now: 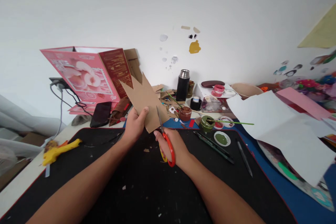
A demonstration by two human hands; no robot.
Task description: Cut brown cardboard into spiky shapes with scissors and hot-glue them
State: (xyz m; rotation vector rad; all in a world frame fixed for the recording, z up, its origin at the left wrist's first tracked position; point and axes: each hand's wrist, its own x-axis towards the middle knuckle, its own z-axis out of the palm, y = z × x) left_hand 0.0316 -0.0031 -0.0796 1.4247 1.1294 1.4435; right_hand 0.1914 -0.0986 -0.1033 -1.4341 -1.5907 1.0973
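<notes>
My left hand grips a piece of brown cardboard by its lower left side, thumb on the front face. The upper edge of the cardboard is cut into pointed spikes. In my right hand is a pair of scissors with red and yellow handles. Their blades lie at the lower right part of the cardboard, one blade showing across its face. Both hands are above a black mat with small scraps on it.
Left lie a yellow glue gun, a black phone and a pink box. Behind stand a black thermos, a brown paint jar and a green paint jar. Right are a craft knife, a pen and white paper.
</notes>
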